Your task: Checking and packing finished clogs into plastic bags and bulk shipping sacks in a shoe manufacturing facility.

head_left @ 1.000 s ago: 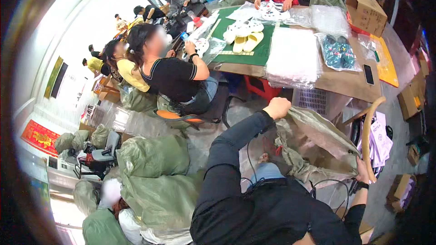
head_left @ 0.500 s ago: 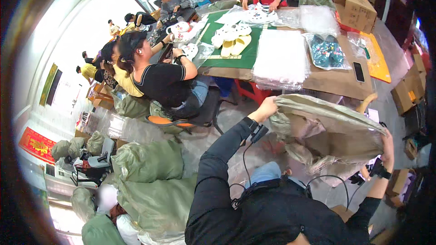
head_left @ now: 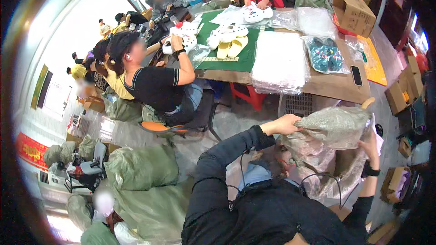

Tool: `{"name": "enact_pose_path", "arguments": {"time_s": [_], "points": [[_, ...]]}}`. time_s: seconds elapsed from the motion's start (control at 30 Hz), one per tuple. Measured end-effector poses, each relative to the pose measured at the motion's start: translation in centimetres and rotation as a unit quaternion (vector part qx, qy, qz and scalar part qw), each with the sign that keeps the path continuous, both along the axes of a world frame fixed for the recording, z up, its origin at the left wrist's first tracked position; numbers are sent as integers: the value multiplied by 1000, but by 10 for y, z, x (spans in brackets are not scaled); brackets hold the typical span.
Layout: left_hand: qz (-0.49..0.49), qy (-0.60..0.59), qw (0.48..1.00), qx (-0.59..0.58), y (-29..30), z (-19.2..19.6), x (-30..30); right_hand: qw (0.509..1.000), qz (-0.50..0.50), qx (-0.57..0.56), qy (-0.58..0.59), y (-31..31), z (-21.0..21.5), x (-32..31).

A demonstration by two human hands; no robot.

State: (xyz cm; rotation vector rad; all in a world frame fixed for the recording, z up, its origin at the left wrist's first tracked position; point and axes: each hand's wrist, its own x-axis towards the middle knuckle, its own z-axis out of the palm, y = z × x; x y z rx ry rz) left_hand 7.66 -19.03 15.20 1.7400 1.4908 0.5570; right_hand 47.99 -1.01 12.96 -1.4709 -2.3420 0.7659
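Observation:
A grey-green woven sack (head_left: 334,129) hangs in front of me, its upper part folded over and its lower part crumpled toward my body. My left hand (head_left: 286,124) is closed around a gathered bit of its left edge. On the far right side, my right hand (head_left: 370,147) holds the sack with fingers bent against the cloth; part of that grip is hidden by the fabric. A curved tan piece (head_left: 368,103), perhaps a chair part, pokes up behind the sack's top right.
Ahead stands a worktable with a stack of clear plastic bags (head_left: 280,61), yellow clogs (head_left: 231,47), bagged dark clogs (head_left: 325,54) and a phone (head_left: 356,75). A seated co-worker (head_left: 156,79) handles white clogs at left. Full green sacks (head_left: 143,165) lie left; cardboard boxes (head_left: 402,90) stand right.
The sack's mouth, spread wide before, has drawn together and its top now folds over. My left hand moved right and down, my right hand left and down. The seated co-worker's hands shifted.

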Motion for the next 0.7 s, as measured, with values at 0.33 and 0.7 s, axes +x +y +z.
{"name": "enact_pose_path", "arguments": {"time_s": [0.33, 0.7], "points": [[-43, -202, 978, -11, -7, 30, -57, 944, 323, -71, 25, -104, 52, -251], [-41, 221, 962, 157, 3, -31, -113, 955, 68, -233, 168, -101, 58, -239]]}}
